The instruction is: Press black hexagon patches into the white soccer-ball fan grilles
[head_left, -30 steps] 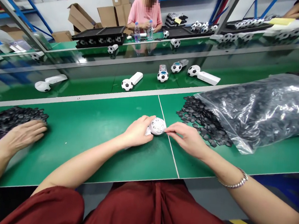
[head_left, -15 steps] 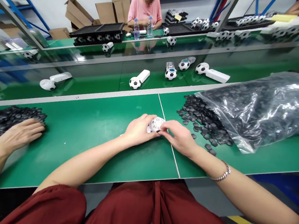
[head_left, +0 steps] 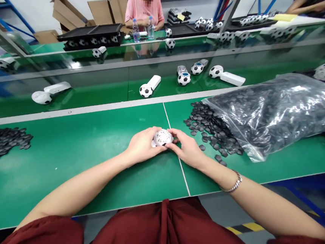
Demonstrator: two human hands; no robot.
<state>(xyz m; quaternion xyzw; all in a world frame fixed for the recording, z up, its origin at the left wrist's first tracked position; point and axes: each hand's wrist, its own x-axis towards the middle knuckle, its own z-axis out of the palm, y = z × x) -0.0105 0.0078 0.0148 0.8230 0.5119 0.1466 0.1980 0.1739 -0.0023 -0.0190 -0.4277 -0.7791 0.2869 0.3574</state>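
Note:
A white soccer-ball-shaped shell (head_left: 163,136) with an openwork top sits low over the green tabletop (head_left: 92,138). My left hand (head_left: 143,145) is closed around its left side, thumb along the near edge. From the right, my right hand (head_left: 187,149) grips the same shell between thumb and fingers. A black patch shows on its near side, close to the thumbs. Just right of my right hand lie loose black pentagon pieces (head_left: 215,130), spilling from a clear plastic bag (head_left: 282,113) full of them.
Another heap of black pieces (head_left: 1,146) lies at the left. Beyond the pale rail (head_left: 103,111), a green conveyor carries several soccer-ball units with handles, one white unit (head_left: 146,89) among them. Across it sits a person in pink (head_left: 145,10) near bottles (head_left: 135,30).
Another person's hand has left the heap at the left. My right fingers have shifted from a pinch at the shell's edge to its right side. The view has swung slightly.

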